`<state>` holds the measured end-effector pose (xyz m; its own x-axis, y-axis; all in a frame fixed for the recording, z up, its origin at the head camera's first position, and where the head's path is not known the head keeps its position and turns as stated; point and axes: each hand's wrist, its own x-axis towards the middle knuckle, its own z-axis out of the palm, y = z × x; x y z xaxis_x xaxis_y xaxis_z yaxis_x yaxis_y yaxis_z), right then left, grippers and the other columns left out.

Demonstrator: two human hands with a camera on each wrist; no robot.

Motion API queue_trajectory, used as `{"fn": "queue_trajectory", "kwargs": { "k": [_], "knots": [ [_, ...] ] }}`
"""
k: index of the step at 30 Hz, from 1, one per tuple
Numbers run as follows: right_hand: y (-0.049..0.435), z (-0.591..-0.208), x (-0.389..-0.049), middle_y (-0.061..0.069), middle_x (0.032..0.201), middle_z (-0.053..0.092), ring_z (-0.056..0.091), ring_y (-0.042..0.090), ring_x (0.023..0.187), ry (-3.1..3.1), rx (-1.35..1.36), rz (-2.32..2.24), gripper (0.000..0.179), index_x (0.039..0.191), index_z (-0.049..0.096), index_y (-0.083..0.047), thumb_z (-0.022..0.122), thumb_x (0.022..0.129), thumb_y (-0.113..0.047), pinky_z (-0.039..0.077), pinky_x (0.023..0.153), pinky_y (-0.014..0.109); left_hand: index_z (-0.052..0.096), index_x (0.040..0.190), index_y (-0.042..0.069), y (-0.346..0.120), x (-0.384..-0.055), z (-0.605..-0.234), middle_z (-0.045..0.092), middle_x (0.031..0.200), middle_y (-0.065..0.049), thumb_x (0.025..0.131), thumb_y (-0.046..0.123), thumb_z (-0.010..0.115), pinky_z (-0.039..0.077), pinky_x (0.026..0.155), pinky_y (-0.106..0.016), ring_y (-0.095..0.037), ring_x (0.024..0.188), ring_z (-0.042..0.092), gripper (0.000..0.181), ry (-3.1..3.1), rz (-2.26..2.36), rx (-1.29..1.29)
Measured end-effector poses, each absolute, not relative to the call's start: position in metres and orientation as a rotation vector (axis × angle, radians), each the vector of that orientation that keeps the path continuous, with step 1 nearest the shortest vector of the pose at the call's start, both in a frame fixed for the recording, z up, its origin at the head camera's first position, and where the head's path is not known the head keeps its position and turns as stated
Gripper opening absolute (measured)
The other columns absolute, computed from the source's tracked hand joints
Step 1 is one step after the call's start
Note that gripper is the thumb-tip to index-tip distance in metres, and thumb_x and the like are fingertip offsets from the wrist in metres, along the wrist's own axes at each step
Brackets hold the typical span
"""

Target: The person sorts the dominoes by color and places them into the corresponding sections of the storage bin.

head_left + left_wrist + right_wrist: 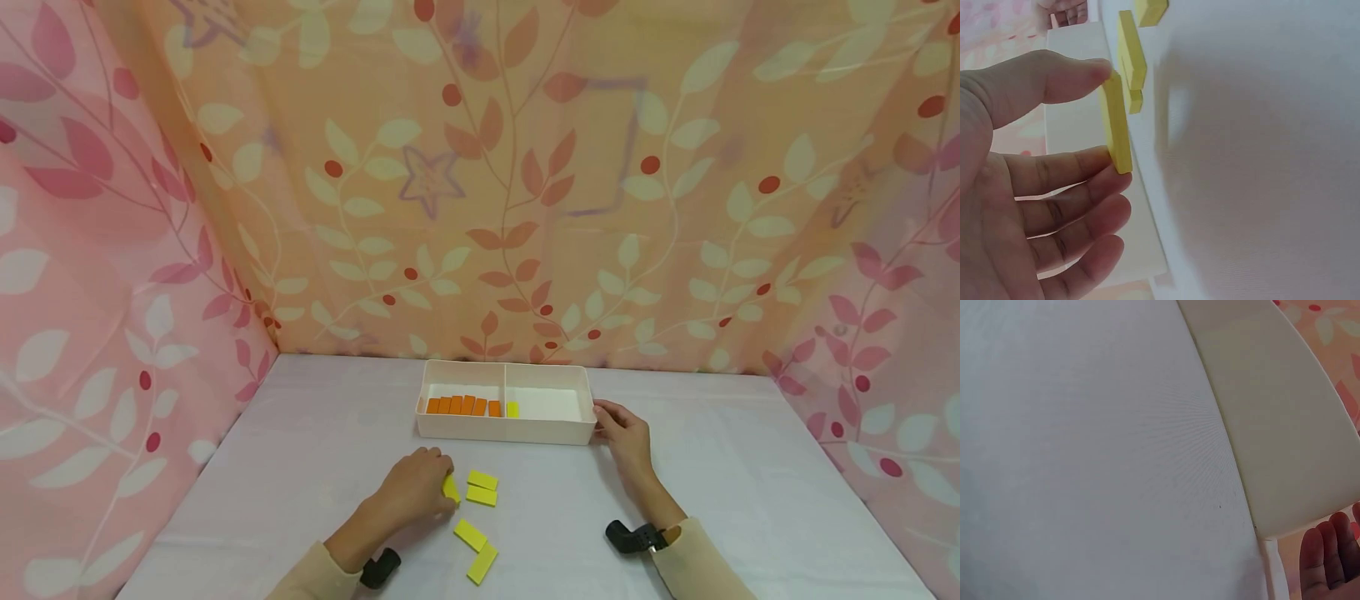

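My left hand pinches a yellow block, flat and oblong, between thumb and fingertips. It is just left of two yellow blocks lying side by side on the table. Nearer the front, another yellow block and a slanted one meet at an angle. Behind them stands a white two-compartment box. Several orange blocks line its left compartment, and one yellow block stands in the right one. My right hand rests its fingers against the box's right end.
A white cloth covers the table. Patterned fabric hangs behind it, with pink fabric along the left side. Black wrist cameras sit on the left wrist and right wrist.
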<state>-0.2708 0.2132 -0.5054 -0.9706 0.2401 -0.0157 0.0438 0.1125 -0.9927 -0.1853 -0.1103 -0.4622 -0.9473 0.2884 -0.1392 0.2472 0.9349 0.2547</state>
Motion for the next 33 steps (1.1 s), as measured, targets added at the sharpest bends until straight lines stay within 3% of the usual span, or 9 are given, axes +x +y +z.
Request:
{"fn": "queue_trajectory", "kwargs": {
  "k": [6,17,33],
  "knots": [
    [0.213,-0.506,-0.272,0.012,0.104,0.070,0.063,0.005,0.075,-2.228,-0.280,1.953,0.033,0.121,0.065,0.000,0.064,0.095,-0.019,0.056,0.068,0.024,0.070,0.105,0.010,-0.111,-0.190,-0.461,0.053,0.082,0.004,0.071,0.034,0.083,0.038,0.065,-0.027,-0.013,0.075,0.044,0.043,2.917,0.404,0.422],
    [0.213,-0.505,-0.273,0.000,0.094,0.072,0.063,0.005,0.075,-2.193,-0.270,1.983,0.034,0.120,0.065,0.001,0.065,0.094,-0.020,0.056,0.068,0.024,0.069,0.110,0.011,-0.121,-0.192,-0.450,0.060,0.094,0.001,0.074,0.032,0.080,0.047,0.072,-0.030,-0.012,0.081,0.048,0.043,2.924,0.581,0.508],
    [0.217,-0.505,-0.276,0.005,0.098,0.071,0.063,0.007,0.075,-2.213,-0.228,2.001,0.038,0.123,0.064,0.000,0.067,0.092,-0.021,0.056,0.067,0.024,0.066,0.113,0.011,-0.136,-0.207,-0.433,0.062,0.102,0.000,0.078,0.029,0.079,0.051,0.085,-0.036,-0.015,0.091,0.053,0.041,2.958,0.715,0.443]
  ]
}}
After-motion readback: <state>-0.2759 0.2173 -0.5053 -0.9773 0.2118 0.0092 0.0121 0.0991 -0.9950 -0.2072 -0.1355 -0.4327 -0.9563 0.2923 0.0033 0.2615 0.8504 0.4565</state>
